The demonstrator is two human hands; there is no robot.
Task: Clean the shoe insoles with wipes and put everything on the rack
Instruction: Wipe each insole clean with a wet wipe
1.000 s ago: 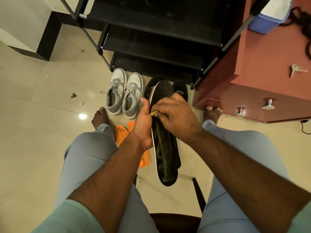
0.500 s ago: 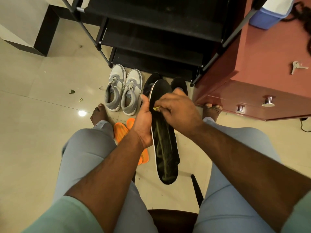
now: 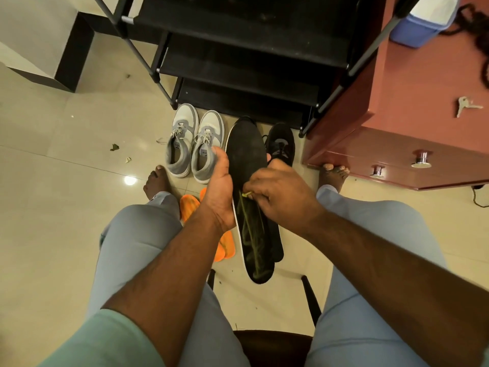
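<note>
The black insole [image 3: 247,154] is held in the air in front of the shoe rack [image 3: 238,62], toe end toward the rack. The left hand [image 3: 219,192] grips its left edge, fingers wrapped behind. The right hand [image 3: 277,192] has its fingers clenched on a dark wipe [image 3: 251,234], a small yellow bit showing at the pinch, pressed against the insole's mid-section.

Nearer the viewer than the rack: grey sneakers [image 3: 194,144] on the floor, a black shoe [image 3: 280,144] beside them, and orange insoles [image 3: 209,226] lying under the left forearm.

Risk: the insole is supported along one edge only. Heavy wiping pressure could likely flex it or twist it out of the left grip, dropping it onto the floor, which shows debris.

Change from half a second ago: the right hand sits farther from the rack along the insole, leaving more of the toe area exposed; the left grip is unchanged.
</note>
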